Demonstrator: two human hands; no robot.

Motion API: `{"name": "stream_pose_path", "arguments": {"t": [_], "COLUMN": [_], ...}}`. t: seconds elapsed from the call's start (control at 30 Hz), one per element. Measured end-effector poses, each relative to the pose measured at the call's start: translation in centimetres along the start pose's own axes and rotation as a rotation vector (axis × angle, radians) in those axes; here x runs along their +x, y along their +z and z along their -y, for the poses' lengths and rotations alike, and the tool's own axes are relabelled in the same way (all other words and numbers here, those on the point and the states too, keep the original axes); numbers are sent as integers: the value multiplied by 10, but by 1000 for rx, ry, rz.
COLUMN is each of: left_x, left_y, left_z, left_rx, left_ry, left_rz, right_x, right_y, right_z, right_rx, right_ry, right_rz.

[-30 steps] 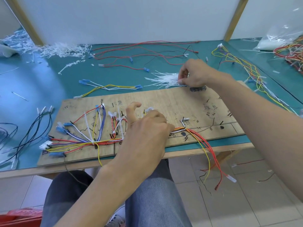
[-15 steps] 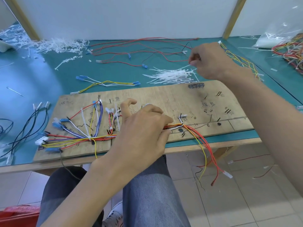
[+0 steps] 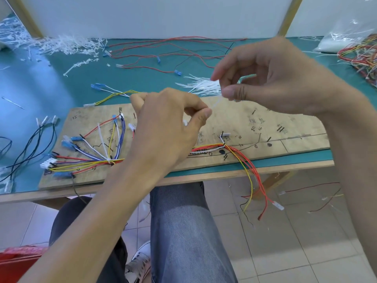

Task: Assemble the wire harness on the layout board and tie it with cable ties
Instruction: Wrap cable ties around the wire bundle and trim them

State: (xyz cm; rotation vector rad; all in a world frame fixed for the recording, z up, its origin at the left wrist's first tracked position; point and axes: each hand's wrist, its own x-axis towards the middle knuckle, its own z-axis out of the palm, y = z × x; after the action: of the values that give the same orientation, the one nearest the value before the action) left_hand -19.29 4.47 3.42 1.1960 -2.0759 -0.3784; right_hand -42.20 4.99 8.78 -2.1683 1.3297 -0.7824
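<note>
White cable tie (image 3: pixel 216 101) sits pinched in the right hand's (image 3: pixel 285 78) grip above the layout board (image 3: pixel 295 135), so the left hand (image 3: pixel 169 127), fingers curled with its hold unclear, should probably take the free tip and loop it snugly under the wire harness (image 3: pixel 206 149) on the board's near side.

Bright, even daylight with soft shadows; wide-angle bending at edges, slight motion blur.
</note>
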Motion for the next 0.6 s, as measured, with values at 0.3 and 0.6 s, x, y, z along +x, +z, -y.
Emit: {"name": "stream_pose_path", "arguments": {"t": [0.3,0.6], "left_x": [-19,-17], "left_y": [16,25], "left_z": [-7,8], "left_rx": [-364,410], "left_ry": [-64,163], "left_rz": [-62,271], "right_x": [-23,-29], "right_y": [62,77], "right_z": [-12,-40], "right_rx": [800,392], "right_ry": [215,195], "right_rz": [-331,-624]}}
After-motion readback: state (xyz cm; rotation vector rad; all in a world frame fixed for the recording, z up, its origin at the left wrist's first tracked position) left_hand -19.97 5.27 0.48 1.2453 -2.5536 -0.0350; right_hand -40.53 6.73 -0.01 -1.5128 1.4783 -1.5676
